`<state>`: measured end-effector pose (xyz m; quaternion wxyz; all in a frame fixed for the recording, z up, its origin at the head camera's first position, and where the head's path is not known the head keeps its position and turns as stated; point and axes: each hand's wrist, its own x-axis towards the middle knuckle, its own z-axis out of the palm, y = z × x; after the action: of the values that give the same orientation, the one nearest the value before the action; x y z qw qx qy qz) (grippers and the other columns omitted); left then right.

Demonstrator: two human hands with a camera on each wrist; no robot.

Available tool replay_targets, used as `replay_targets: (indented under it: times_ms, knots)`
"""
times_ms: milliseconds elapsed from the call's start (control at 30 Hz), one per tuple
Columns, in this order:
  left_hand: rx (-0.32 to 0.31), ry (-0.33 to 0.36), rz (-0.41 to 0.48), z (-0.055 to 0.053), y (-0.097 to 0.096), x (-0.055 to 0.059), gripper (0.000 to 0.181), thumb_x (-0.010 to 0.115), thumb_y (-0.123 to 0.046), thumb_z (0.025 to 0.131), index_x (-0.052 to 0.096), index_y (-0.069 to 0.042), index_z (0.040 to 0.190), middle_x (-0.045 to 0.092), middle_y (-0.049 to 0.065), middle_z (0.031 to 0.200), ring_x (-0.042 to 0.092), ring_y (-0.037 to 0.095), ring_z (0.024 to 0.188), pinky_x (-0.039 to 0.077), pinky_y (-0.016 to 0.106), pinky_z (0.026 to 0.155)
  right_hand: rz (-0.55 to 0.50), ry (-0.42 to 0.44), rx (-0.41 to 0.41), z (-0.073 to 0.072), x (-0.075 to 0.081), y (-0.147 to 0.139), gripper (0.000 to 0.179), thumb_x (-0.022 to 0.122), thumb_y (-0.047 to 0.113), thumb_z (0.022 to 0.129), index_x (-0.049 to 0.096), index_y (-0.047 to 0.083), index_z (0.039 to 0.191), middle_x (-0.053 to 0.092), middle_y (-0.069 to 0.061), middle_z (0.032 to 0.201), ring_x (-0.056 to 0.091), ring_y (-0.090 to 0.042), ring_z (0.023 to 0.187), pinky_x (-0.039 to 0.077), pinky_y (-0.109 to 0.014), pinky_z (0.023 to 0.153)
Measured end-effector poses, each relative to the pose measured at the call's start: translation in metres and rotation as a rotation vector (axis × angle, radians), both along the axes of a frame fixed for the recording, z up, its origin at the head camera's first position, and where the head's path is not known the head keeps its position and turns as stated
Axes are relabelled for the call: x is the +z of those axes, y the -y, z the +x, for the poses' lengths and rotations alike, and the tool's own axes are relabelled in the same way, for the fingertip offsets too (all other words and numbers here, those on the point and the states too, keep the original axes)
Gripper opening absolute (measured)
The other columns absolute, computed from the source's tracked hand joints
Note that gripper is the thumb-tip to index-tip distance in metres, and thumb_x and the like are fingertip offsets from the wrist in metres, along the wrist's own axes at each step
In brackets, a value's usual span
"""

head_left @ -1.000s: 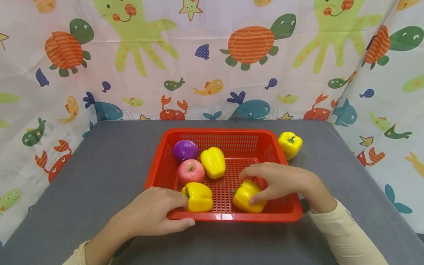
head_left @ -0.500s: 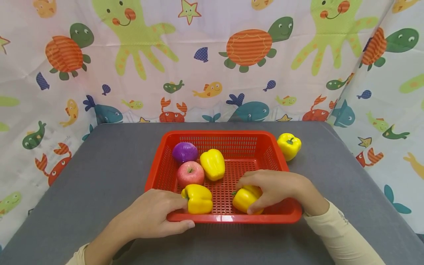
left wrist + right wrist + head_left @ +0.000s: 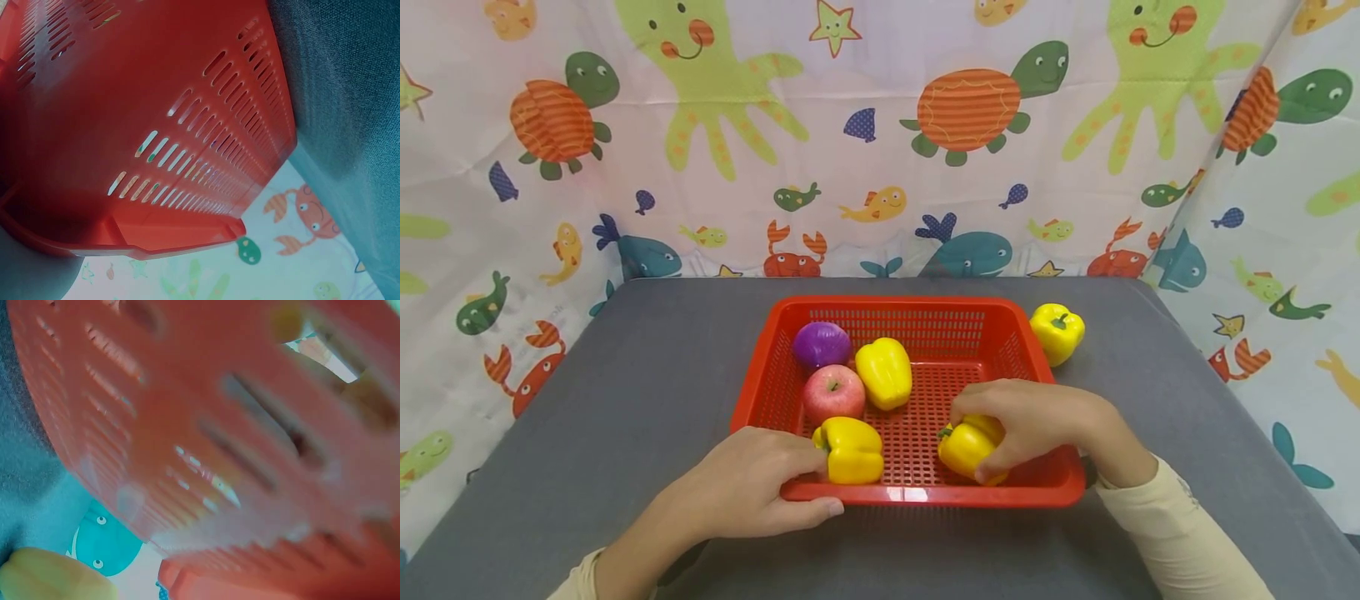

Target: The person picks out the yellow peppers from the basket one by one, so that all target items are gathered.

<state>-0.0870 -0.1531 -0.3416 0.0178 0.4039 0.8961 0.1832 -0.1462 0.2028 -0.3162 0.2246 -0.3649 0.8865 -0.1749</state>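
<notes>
A red plastic basket (image 3: 917, 494) stands on the grey table. My left hand (image 3: 758, 485) holds its front left corner, thumb outside the rim and fingers inside, close beside a yellow bell pepper (image 3: 854, 454). At the front right inside the basket, my right hand (image 3: 1037, 419) grips another yellow bell pepper (image 3: 964, 447), its thumb on the near side and its fingers over the far side. The pepper's green stem points left. Only the basket's slotted wall (image 3: 150, 81) fills most of the left wrist view; the right wrist view shows the wall (image 3: 150, 425) blurred, with the hand hidden.
Inside the basket also lie a third yellow bell pepper (image 3: 883, 375), a pink apple (image 3: 833, 394) and a purple onion (image 3: 822, 344), grouped on the left. One more yellow bell pepper (image 3: 1057, 336) stands outside, by the back right corner. A patterned curtain (image 3: 850, 150) surrounds the table.
My right hand has come down over the front right pepper and its fingers have closed round it; the pepper has shifted slightly right. My left hand stays at the rim.
</notes>
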Motion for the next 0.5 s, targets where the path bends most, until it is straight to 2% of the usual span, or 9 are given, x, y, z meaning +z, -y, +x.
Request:
replay_targets:
  times_ms: [200, 500]
  knots:
    - [-0.001, 0.018, 0.002, 0.0, -0.001, 0.0, 0.035, 0.058, -0.066, 0.09, 0.05, -0.035, 0.076, 0.041, -0.023, 0.064, 0.041, -0.003, 0.056, 0.04, 0.02, 0.053, -0.048, -0.003, -0.002, -0.001, 0.005, -0.008, 0.048, 0.087, 0.04, 0.074, 0.063, 0.035, 0.115, 0.059, 0.018, 0.111, 0.055, -0.011, 0.1, 0.052, -0.031, 0.082]
    - [-0.001, -0.008, 0.002, 0.0, 0.001, 0.0, 0.036, 0.059, -0.066, 0.09, 0.048, -0.035, 0.075, 0.039, -0.023, 0.063, 0.04, -0.003, 0.055, 0.038, 0.019, 0.052, -0.111, -0.031, -0.048, -0.003, 0.014, -0.021, 0.046, 0.087, 0.037, 0.074, 0.061, 0.034, 0.113, 0.06, 0.016, 0.109, 0.057, -0.013, 0.099, 0.054, -0.029, 0.078]
